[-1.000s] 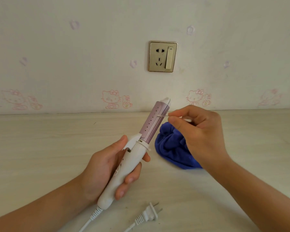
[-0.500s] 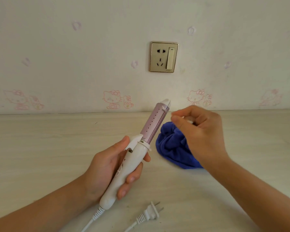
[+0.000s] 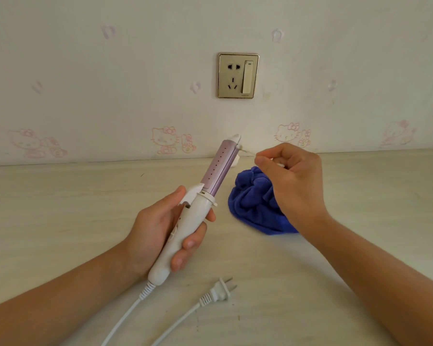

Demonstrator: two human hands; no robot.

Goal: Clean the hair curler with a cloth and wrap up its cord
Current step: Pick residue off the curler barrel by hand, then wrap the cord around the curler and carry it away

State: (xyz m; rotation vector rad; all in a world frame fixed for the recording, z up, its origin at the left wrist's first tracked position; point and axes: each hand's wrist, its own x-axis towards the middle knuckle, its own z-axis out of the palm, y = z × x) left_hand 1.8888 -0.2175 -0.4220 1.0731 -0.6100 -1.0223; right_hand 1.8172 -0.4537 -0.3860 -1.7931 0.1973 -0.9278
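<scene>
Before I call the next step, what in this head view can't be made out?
- Cord: both runs leave the bottom edge, so its length and any loop are cut off.
- Swab: thin and pale; most of it is hidden inside the right hand, and whether its tip touches the curler is too small to tell.
- Cloth: its right part is covered by the right hand.
- Curler handle: its far side is hidden by the left hand.

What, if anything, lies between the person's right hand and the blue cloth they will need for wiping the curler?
Nothing visible blocks the way. The right hand hovers directly over the blue cloth, which lies on the table. However, that hand is pinching a cotton swab against the curler tip, so it is not free.
</scene>
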